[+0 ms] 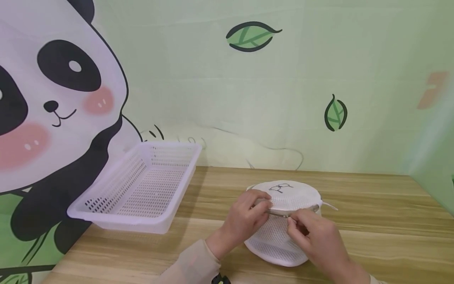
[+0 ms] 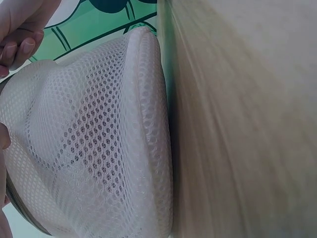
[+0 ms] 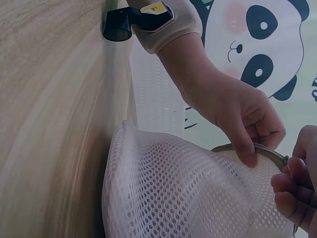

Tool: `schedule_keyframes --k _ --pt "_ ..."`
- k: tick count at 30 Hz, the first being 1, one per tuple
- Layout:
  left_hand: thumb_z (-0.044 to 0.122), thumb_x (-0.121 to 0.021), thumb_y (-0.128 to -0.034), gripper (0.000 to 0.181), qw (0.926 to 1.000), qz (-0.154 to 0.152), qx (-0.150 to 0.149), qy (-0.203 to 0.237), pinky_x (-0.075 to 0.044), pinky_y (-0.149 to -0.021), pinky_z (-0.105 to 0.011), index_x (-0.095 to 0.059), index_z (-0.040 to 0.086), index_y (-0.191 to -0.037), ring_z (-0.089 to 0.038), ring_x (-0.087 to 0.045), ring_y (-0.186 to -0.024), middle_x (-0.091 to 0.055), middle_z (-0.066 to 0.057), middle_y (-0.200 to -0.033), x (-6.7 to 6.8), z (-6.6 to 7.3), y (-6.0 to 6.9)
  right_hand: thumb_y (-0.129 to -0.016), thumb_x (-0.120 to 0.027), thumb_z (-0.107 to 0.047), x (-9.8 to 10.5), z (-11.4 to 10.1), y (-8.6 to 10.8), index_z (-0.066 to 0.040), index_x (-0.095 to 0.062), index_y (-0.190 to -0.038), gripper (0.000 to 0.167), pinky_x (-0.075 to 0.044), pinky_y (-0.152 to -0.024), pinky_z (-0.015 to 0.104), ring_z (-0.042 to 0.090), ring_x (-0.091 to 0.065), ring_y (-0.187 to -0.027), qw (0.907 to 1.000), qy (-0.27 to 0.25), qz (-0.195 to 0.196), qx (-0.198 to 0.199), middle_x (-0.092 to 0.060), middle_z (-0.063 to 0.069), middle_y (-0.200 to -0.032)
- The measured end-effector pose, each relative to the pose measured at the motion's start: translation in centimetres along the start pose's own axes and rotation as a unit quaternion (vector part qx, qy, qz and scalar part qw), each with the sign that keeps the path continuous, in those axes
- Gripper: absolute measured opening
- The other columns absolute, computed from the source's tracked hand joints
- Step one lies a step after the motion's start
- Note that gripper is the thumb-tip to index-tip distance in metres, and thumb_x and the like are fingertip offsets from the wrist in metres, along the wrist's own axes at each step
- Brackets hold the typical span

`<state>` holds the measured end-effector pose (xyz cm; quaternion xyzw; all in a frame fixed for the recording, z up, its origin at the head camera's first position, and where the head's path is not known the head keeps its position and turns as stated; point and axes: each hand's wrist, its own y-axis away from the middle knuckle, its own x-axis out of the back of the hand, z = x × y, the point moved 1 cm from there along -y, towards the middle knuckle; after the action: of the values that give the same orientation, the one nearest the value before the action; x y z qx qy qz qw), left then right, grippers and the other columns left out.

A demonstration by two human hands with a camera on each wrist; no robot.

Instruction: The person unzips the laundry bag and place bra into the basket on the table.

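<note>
Mesh bag upright on table. Left hand pinching it near the top; right hand pinching at the zipper. I'd hold fabric taut, pull along the curve, not upward, mesh tucked clear.

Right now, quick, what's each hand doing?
Left hand: closed, holding the mesh bag by its edge.
Right hand: closed, pinching at the zipper.

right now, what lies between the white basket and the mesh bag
In the head view, bare wooden tabletop lies between the white basket and the mesh bag, with the left hand at the bag's edge and the sleeve nearer the camera.
</note>
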<state>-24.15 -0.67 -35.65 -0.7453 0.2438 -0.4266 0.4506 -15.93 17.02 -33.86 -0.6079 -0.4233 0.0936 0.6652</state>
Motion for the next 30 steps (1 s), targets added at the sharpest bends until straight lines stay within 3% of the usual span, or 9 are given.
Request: schedule_keyframes --k 30 --pt "0.001 -0.072 -0.0685 0.022 0.9997 0.001 0.019 -0.011 -0.054 -0.081 -0.021 -0.063 0.009 -0.086 -0.015 -0.065 -0.086 -0.066 -0.004 -0.096 -0.16 -0.98 0.44 -0.072 -0.060 -0.006 0.41 0.31 -0.22 -0.016 -0.055 -0.069 0.012 -0.036 -0.049 0.007 -0.006 -0.040 -0.058 0.9998 0.017 0.010 -0.005 -0.045 -0.014 -0.063"
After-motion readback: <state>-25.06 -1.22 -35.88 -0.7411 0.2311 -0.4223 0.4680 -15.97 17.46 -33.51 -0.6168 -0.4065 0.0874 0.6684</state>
